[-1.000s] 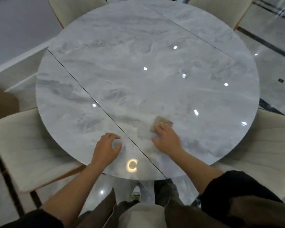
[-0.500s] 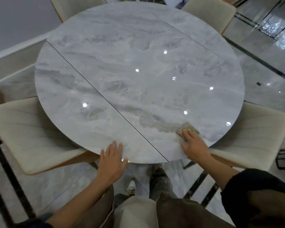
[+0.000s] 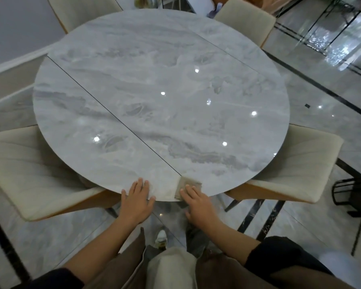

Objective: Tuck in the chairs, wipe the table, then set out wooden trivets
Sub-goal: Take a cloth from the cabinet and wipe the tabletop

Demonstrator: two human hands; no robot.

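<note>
The small beige folded cloth (image 3: 189, 185) is pressed under the straight fingers of the right hand (image 3: 198, 203) at the near rim of the round grey marble table (image 3: 161, 59), the left hand (image 3: 137, 200) laid flat beside it, fingers apart, and could be dragged off the edge by a stroke pulled toward the body.

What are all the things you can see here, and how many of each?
table: one, grey-white marble, round, in the middle
chairs: four, cream, pushed in around the table, two on the far side, one left, one right
cloth: one, beige, on the table's near edge
floor: one, shiny grey with black lines, all around
metal frame: one, black, on the floor at the far right
shoe: one, white, below the table's near edge
left hand: one, flat on the table's near edge
right hand: one, fingers pressing the cloth
</note>
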